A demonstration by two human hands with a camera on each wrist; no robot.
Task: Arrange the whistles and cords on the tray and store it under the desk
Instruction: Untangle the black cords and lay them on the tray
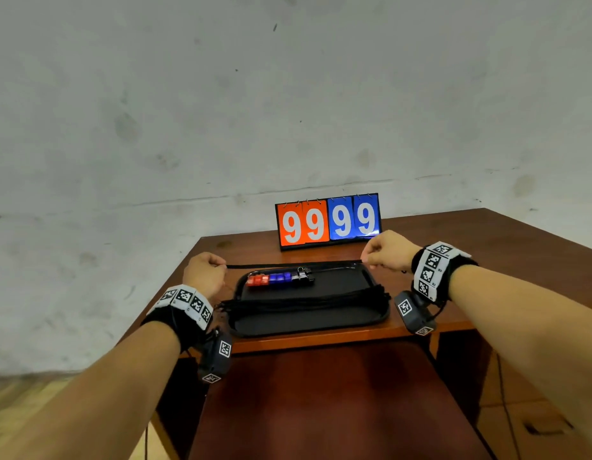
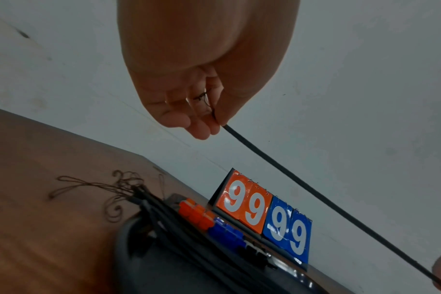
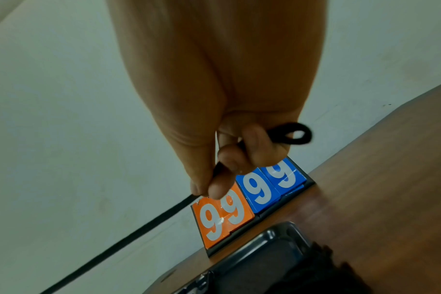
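Black cord (image 1: 293,266) stretched taut between both hands above the tray (image 1: 307,322)

The desk (image 1: 454,240) runs out of view at the right; the bundled cords (image 1: 304,302) across the tray blur into one dark mass. The left hand (image 1: 204,273) and right hand (image 1: 389,251) each pinch an end of the cord — it runs left to right. Whistles (image 1: 279,278) — red, blue, black — line the tray's far edge.

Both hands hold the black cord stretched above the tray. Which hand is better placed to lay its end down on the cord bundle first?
Probably the left hand: it pinches the cord nearer the bundle's loose ends.
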